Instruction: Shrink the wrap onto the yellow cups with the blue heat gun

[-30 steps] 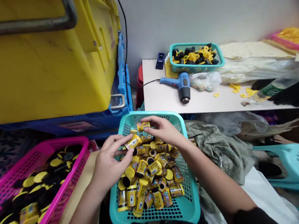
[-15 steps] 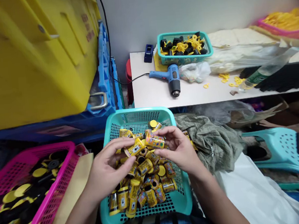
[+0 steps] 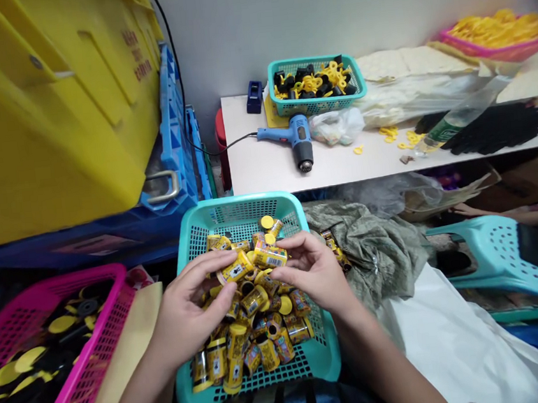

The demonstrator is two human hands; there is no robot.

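Between the thumb and fingers of my left hand is a small yellow printed canister, tilted, with a dark figure on its label. My right hand pinches a second labelled canister, lying sideways with its barcode showing. The two canisters are close together over a turquoise basket. Several similar yellow canisters lie jumbled in that basket, some with round yellow ends up, others showing a dark open end.
A magenta basket of black and yellow parts stands at left, below a yellow crate. A blue heat gun lies on the white table, by a turquoise basket. Crumpled green cloth and a turquoise stool are at right.
The view has shifted slightly, moving the surroundings left in the picture. The canister in my right hand has turned so that its barcode shows. Both hands keep their hold.
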